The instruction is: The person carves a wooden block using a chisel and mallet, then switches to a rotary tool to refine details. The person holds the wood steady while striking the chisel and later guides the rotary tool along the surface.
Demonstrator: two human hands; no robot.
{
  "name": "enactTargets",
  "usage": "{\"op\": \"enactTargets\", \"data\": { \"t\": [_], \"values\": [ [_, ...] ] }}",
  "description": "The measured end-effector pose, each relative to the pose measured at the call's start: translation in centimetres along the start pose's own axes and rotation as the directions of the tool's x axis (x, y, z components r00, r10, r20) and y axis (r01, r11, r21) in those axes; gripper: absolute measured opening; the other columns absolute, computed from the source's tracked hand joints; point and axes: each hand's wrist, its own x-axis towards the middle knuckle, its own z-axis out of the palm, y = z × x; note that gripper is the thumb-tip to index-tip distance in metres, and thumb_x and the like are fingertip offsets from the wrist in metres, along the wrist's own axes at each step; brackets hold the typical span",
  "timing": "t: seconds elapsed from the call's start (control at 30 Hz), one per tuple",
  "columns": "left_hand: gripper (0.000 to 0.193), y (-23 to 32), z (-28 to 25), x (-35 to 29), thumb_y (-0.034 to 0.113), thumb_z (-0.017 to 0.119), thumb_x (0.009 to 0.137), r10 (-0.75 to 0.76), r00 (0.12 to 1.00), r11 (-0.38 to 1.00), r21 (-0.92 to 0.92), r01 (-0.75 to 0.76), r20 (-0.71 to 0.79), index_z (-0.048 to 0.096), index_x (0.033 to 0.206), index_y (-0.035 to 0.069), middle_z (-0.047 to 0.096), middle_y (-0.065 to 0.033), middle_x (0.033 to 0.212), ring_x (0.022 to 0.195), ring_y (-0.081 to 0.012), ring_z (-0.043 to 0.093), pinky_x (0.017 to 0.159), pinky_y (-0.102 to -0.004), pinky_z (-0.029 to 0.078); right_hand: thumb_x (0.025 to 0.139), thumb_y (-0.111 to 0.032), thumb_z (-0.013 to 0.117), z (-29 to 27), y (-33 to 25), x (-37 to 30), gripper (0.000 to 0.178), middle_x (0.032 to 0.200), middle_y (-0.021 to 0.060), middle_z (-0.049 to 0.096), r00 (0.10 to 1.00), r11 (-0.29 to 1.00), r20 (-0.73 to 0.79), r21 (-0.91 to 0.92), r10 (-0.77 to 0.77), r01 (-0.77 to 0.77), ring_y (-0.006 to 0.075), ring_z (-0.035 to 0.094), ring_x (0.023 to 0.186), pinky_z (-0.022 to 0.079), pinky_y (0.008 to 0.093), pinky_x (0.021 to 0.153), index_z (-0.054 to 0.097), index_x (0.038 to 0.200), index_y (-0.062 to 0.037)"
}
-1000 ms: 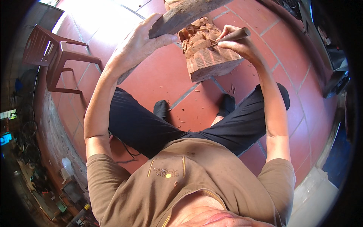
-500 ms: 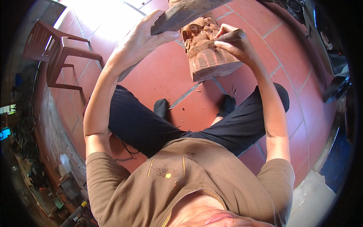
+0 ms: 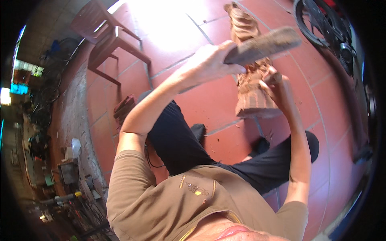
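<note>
While my left hand wraps closed around a wooden club, its thumb pointing off to the right under the wood, my right hand pinches a brown tool handle between thumb and fingers. From my view the butt of that handle faces up toward the camera; its working tip is hidden, so I cannot tell whether it touches anything. I see the club slanting up to the right, its blurred far end passing above the right hand with a gap between them in the picture. A narrow grey strip shows by the left forearm, and I cannot tell whether it belongs to the same piece.

Below both hands I have the wood carving lying lengthwise on the red tiled floor, beyond the feet. Its near end is blunt and grooved with upright lines, its middle is knobbly, and its far part shows flowing folds, with the club crossing over it in my view. Small wood chips are scattered on the tiles between the carving and the right foot.

Around this I make out a reddish-brown plastic chair at upper left, a dark wheel at upper right, and dark trousers on the spread legs.
</note>
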Motion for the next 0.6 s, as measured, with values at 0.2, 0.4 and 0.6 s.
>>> {"op": "enactTargets", "data": {
  "t": [0.2, 0.4, 0.6],
  "values": [
    [0.063, -0.6, 0.1, -0.4, 0.047, 0.074, 0.084, 0.032, 0.999, 0.999, 0.038, -0.032, -0.003, 0.055, 0.122, 0.001, 0.065, -0.0185, 0.098, 0.088, -0.0278, 0.063, 0.08, -0.0399, 0.049, 0.081, -0.008, 0.07, 0.4, -2.9, -0.9, 0.019, 0.079, 0.0194, 0.063, 0.997, 0.992, 0.066, -0.121, -0.035, 0.043, 0.0415, 0.063, 0.078, 0.05, 0.0483, 0.065, 0.052, 0.085, -0.0027],
    [0.063, -1.0, 0.8, 0.1, 0.045, 0.074, 0.084, 0.053, 0.998, 0.998, 0.036, -0.052, -0.016, 0.055, 0.122, -0.001, 0.066, -0.0188, 0.098, 0.088, -0.0283, 0.063, 0.08, -0.0397, 0.05, 0.08, -0.006, 0.07, -0.7, -2.0, -1.0, 0.018, 0.078, 0.0185, 0.062, 0.995, 0.995, 0.044, 0.031, 0.093, -0.095, 0.0419, 0.063, 0.076, 0.05, 0.0467, 0.064, 0.055, 0.087, -0.0026],
    [0.057, -0.9, 1.1, 0.4, 0.043, 0.076, 0.083, 0.138, 0.987, 0.99, 0.017, -0.137, -0.081, 0.053, 0.111, -0.001, 0.065, -0.024, 0.083, 0.078, -0.0398, 0.066, 0.071, -0.0471, 0.049, 0.076, -0.005, 0.071, 0.3, -2.9, -0.2, 0.023, 0.081, 0.0167, 0.062, 0.999, 1.0, 0.05, 0.015, -0.005, 0.005, 0.0412, 0.063, 0.077, 0.05, 0.0476, 0.065, 0.054, 0.093, -0.0035]
  ]
}}
